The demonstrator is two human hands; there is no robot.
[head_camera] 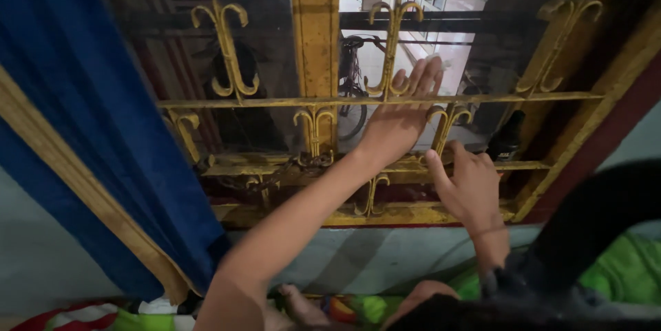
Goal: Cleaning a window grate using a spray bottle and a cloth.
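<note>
Left hand [399, 114]: open, flat on yellow window grille [385, 99]. Right hand [468, 183]: open, fingers spread; black bottle [506, 140] just beyond.

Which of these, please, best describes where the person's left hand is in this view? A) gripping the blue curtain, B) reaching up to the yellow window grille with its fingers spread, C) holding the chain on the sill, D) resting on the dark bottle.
B: the left hand is stretched up to the yellow window grille, fingers spread, well away from the blue curtain.
</note>
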